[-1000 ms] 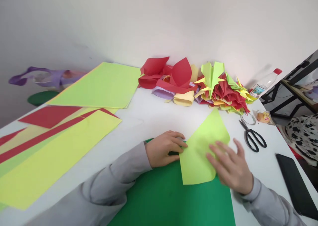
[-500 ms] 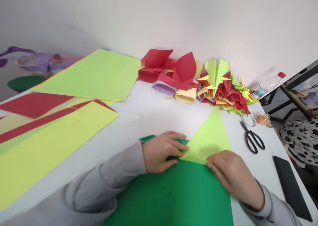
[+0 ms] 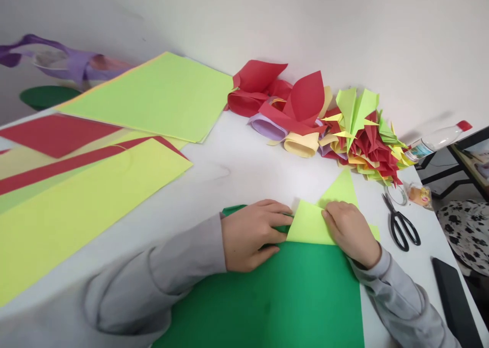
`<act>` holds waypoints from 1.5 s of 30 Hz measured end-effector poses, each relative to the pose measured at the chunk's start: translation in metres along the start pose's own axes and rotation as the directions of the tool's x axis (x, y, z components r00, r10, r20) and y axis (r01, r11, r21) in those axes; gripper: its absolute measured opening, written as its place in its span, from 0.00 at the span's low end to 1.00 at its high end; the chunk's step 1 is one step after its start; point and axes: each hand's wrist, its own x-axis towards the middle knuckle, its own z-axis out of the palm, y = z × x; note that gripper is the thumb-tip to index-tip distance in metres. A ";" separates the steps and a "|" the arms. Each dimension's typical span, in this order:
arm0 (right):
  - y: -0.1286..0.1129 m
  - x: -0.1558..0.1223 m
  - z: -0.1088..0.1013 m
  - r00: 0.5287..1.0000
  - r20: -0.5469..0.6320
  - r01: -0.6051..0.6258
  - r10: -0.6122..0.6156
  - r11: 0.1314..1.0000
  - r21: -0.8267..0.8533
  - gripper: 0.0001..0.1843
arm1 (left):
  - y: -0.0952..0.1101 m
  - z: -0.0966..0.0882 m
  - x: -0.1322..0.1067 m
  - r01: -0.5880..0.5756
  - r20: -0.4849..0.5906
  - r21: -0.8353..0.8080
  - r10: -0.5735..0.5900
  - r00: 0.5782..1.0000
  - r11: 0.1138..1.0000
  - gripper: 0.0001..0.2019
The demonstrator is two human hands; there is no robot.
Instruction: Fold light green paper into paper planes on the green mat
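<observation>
**Clerk:** Item one, nearest?

**Keeper:** Dark green sheet (image 3: 275, 297), flat on the white table (image 3: 237, 175), near edge out of view. Grey sleeves cross it on both sides.

**Clerk:** Item two?

**Keeper:** Folded paper (image 3: 309, 226), light green, on the far edge of the dark green sheet, its point (image 3: 342, 187) out over the bare table. Left hand (image 3: 252, 233): fingers narrow, tips and thumb closed at the paper's left corner. Right hand (image 3: 349, 231): fingers bent and close together, tips down on the paper's right part. Whether its thumb is underneath, I cannot tell.

**Clerk:** Handling?

**Keeper:** In my judgement: light, thin, limp when lifted, keeps a crease. It slides easily on the smooth sheet below and tears if tugged. Best taken at a corner or along a folded edge, where the layers stiffen it.

**Clerk:** To the right?

**Keeper:** Black phone (image 3: 454, 297) near the table edge. Further off, black scissors (image 3: 401, 224) and a tape roll (image 3: 397, 195).

**Clerk:** Left?

**Keeper:** Large yellow sheet (image 3: 76, 205), red sheets (image 3: 57, 134) behind it, then a big light green sheet (image 3: 153, 98).

**Clerk:** Farthest?

**Keeper:** Heap of folded papers (image 3: 344, 129), red, yellow and green, against the wall. Plastic bottle (image 3: 435, 140) lying at its right, purple bag (image 3: 64, 62) far left.
</observation>
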 end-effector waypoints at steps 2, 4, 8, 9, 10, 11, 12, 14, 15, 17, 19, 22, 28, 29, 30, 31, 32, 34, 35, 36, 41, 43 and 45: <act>0.001 -0.001 0.003 1.000 -0.029 -0.002 0.002 1.000 -0.007 0.15 | 0.002 -0.003 -0.002 0.004 -0.011 -0.003 -0.004 1.000 1.000 0.09; 0.001 -0.001 0.006 0.999 -0.051 -0.005 0.004 1.000 -0.021 0.16 | 0.008 -0.005 -0.002 0.052 -0.035 0.034 -0.051 0.998 0.998 0.08; 0.000 0.001 0.008 0.995 -0.098 0.000 -0.003 0.999 -0.035 0.16 | 0.031 0.000 0.001 0.177 -0.193 0.233 -0.133 0.972 0.956 0.11; 0.000 0.001 0.008 0.994 -0.111 0.006 -0.009 0.999 -0.032 0.16 | 0.039 0.005 0.001 0.194 -0.256 0.277 -0.123 0.959 0.941 0.12; 0.000 0.001 0.008 0.992 -0.125 0.013 -0.016 1.000 -0.029 0.16 | 0.048 0.012 0.002 0.173 -0.281 0.292 -0.089 0.956 0.941 0.11; 0.000 0.000 0.008 0.990 -0.138 0.020 -0.023 1.000 -0.024 0.17 | 0.057 0.021 0.002 0.130 -0.308 0.297 -0.034 0.951 0.946 0.10; 0.000 0.000 0.008 0.988 -0.150 0.027 -0.030 0.999 -0.019 0.17 | 0.066 0.030 0.002 0.098 -0.297 0.320 0.001 0.955 0.942 0.11; 0.000 0.000 0.008 0.985 -0.168 0.038 -0.039 0.999 -0.008 0.17 | 0.081 0.049 0.002 0.112 -0.266 0.380 -0.008 0.964 0.918 0.15; 0.000 -0.001 0.008 0.984 -0.175 0.040 -0.040 0.999 -0.002 0.17 | 0.087 0.058 0.003 0.138 -0.207 0.393 -0.059 0.977 0.909 0.20; 0.000 -0.001 0.009 0.983 -0.181 0.044 -0.042 0.999 0.011 0.16 | 0.095 0.070 0.005 0.259 -0.193 0.387 -0.197 0.961 0.885 0.29; 0.002 -0.001 0.010 0.982 -0.183 0.047 -0.042 0.999 0.025 0.16 | 0.099 0.078 0.009 0.334 -0.212 0.371 -0.271 0.939 0.867 0.35; 0.004 0.000 0.011 0.983 -0.177 0.047 -0.040 0.998 0.039 0.15 | 0.100 0.086 0.016 0.328 -0.257 0.348 -0.247 0.934 0.878 0.34; 0.007 0.001 0.012 0.988 -0.149 0.039 -0.033 0.999 0.034 0.15 | 0.098 0.095 0.021 0.325 -0.277 0.332 -0.238 0.931 0.885 0.31; 0.007 0.002 0.012 0.989 -0.144 0.041 -0.036 0.999 0.034 0.15 | 0.097 0.095 0.020 0.319 -0.282 0.335 -0.229 0.932 0.887 0.31; 0.007 0.002 0.011 0.990 -0.139 0.043 -0.038 0.998 0.036 0.15 | 0.097 0.095 0.020 0.314 -0.289 0.334 -0.221 0.932 0.889 0.29; 0.007 0.002 0.011 0.990 -0.133 0.046 -0.040 0.998 0.037 0.15 | 0.097 0.095 0.019 0.315 -0.294 0.334 -0.219 0.930 0.888 0.28; 0.007 0.003 0.011 0.991 -0.129 0.047 -0.042 0.998 0.039 0.15 | 0.098 0.096 0.018 0.319 -0.297 0.336 -0.222 0.929 0.886 0.27; 0.007 0.003 0.011 0.991 -0.123 0.049 -0.043 0.998 0.039 0.16 | 0.099 0.097 0.018 0.328 -0.291 0.345 -0.232 0.928 0.879 0.26; 0.007 0.003 0.011 0.992 -0.120 0.050 -0.045 0.998 0.038 0.16 | 0.100 0.099 0.018 0.335 -0.284 0.349 -0.242 0.928 0.875 0.26; 0.007 0.003 0.010 0.992 -0.120 0.051 -0.046 0.998 0.036 0.16 | 0.101 0.100 0.018 0.337 -0.277 0.352 -0.247 0.929 0.873 0.27; 0.006 0.004 0.010 0.991 -0.122 0.051 -0.047 0.998 0.025 0.17 | 0.101 0.102 0.018 0.331 -0.252 0.327 -0.256 0.933 0.885 0.31; 0.006 0.005 0.009 0.992 -0.120 0.048 -0.044 0.998 0.027 0.17 | 0.100 0.099 0.018 0.332 -0.218 0.319 -0.272 0.937 0.888 0.32; 0.005 0.005 0.009 0.992 -0.120 0.044 -0.041 0.999 0.028 0.17 | 0.100 0.094 0.018 0.329 -0.182 0.308 -0.285 0.941 0.893 0.32</act>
